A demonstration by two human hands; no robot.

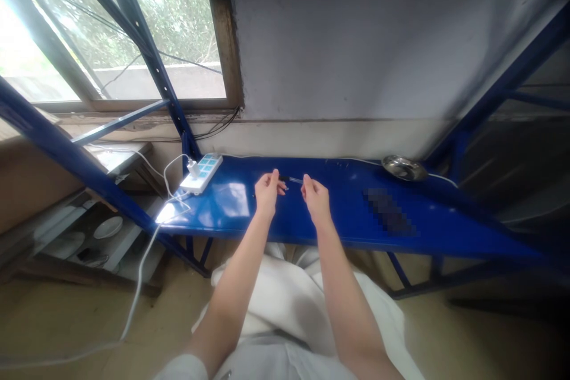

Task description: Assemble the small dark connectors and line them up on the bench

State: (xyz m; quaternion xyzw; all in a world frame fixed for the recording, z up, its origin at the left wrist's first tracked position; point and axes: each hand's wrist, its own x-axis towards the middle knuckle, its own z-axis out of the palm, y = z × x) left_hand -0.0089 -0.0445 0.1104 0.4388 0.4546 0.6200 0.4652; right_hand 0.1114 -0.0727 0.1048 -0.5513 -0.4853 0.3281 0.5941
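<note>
Just above the blue tabletop [240, 217], a slim pen [295, 180] spans the gap between my two hands. Its black end lies at the fingers of my left hand [267, 191], which pinch it with the thumb on top. At the other end, thumb and fingers of my right hand [316, 196] close on the clear, thin part. A small pale bit shows by the left fingertips, too small to name. The pen's far tips are hidden in my fingers.
A white power strip [202, 173] with a plug and cord sits at the back left. A shiny metal dish [404, 167] stands at the back right, near a pixelated dark object [388, 211]. Blue rack posts [146, 47] rise at the left, beside a window [187, 24].
</note>
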